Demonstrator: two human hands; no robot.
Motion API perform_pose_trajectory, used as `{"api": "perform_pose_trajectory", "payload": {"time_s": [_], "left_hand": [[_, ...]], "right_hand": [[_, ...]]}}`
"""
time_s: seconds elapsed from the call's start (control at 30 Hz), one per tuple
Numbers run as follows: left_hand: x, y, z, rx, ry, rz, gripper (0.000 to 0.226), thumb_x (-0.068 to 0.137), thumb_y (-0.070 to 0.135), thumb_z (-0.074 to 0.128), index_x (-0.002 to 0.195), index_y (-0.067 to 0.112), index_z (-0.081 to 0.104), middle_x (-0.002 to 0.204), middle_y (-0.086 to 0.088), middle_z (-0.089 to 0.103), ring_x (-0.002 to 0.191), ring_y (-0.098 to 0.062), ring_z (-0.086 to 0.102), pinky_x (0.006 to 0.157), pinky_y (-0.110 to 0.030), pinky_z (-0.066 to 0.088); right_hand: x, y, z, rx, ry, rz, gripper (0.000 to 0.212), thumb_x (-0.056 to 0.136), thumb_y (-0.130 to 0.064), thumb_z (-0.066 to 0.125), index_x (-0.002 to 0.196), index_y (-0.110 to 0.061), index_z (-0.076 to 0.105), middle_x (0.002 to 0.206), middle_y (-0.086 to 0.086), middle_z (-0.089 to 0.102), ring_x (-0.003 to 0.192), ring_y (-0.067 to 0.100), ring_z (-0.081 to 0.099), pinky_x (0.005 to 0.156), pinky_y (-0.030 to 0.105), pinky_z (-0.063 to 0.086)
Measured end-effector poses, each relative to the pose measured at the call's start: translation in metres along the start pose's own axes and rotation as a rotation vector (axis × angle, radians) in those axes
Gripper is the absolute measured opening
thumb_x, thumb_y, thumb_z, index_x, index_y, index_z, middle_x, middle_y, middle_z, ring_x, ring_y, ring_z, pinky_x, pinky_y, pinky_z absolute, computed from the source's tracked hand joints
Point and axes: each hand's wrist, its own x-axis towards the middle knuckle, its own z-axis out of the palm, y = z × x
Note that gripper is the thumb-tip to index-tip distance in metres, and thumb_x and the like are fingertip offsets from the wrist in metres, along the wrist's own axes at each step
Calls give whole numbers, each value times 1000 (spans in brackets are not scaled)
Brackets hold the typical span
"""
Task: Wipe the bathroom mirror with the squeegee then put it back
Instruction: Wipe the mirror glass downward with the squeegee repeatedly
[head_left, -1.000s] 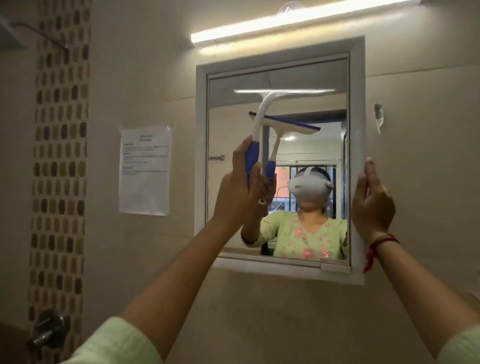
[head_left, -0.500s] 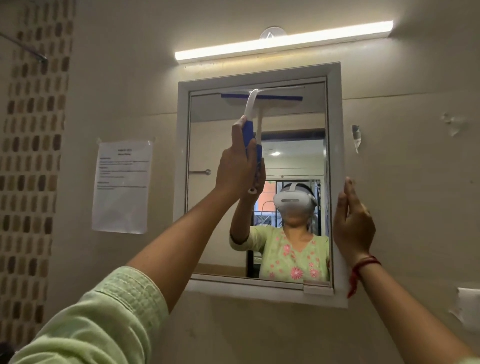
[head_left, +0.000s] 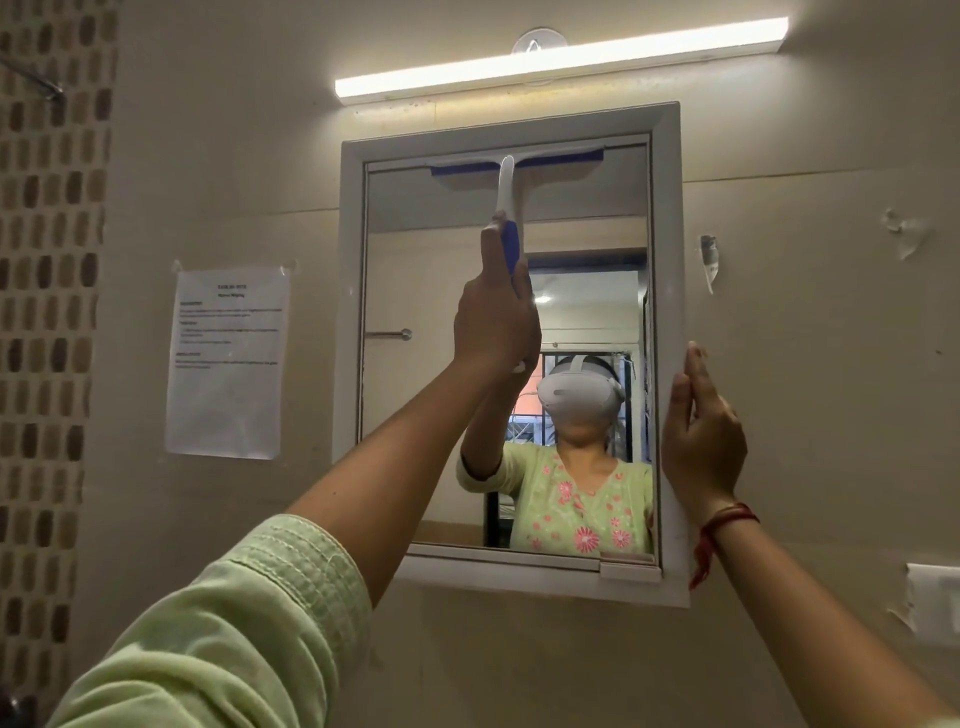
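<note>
A white-framed bathroom mirror (head_left: 415, 249) hangs on the beige wall. My left hand (head_left: 493, 317) is raised and shut on the blue grip of a white squeegee (head_left: 506, 182). Its blue blade lies flat against the glass along the top edge of the mirror. My right hand (head_left: 701, 431) rests with fingers straight against the right side of the mirror frame, holding nothing. The mirror reflects a person in a green top wearing a headset.
A lit tube light (head_left: 561, 62) runs above the mirror, with a clear suction hook (head_left: 537, 41) over it. A printed paper sheet (head_left: 226, 364) is taped to the wall at left. Brown mosaic tiles (head_left: 49, 260) line the far left.
My left hand has lifted the squeegee from mid-mirror up to the top edge, and the blade now lies level against the glass. My right hand stays on the frame.
</note>
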Motion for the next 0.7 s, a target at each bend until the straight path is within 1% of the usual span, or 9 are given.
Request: {"api": "perform_pose_trajectory", "payload": {"time_s": [0.1,0.17,0.27,0.43,0.53,0.6,0.7], "left_hand": [[1,0,0,24,0,-7,45,98,21,38,139,13,21,77,-4,52,55,-16,54,58,-33,52],[0,-1,1,53,12,-21,46,98,22,39,139,14,22,77,-2,52,54,-13,51,57,-32,51],[-2,-1,3,75,26,-45,45,97,23,40,139,16,23,77,-1,51,53,-8,47,56,-27,48],[-7,-1,3,48,17,-74,48,98,23,38,142,21,18,74,-1,51,53,-8,50,55,-29,49],[-18,-1,1,51,-2,-76,48,98,23,38,142,21,17,73,-2,52,55,-16,55,58,-37,55],[-27,-2,-1,55,-4,-78,48,98,23,37,142,20,17,74,-4,53,55,-18,56,58,-41,56],[-43,-6,-2,51,-14,-80,48,99,24,35,142,21,16,74,-8,57,55,-21,58,57,-41,55]], "right_hand": [[1,1,1,6,-4,5,41,100,-27,39,139,-17,39,101,22,66,72,29,61,58,34,50],[1,1,1,8,-4,10,43,99,-31,36,139,-18,39,92,21,67,69,28,60,57,30,46],[-1,0,0,14,-8,21,45,98,-35,32,139,-19,38,86,20,66,69,29,60,57,30,45],[-1,1,0,11,-9,12,44,98,-34,34,139,-19,39,95,20,67,71,29,61,57,32,47],[0,2,0,17,1,10,45,98,-35,33,139,-19,39,96,20,67,72,29,61,58,33,48],[0,1,1,20,10,8,44,98,-35,33,139,-19,40,99,21,67,74,30,61,59,34,49],[0,0,1,19,13,13,44,98,-36,33,139,-20,40,94,20,67,74,31,61,60,36,50]]}}
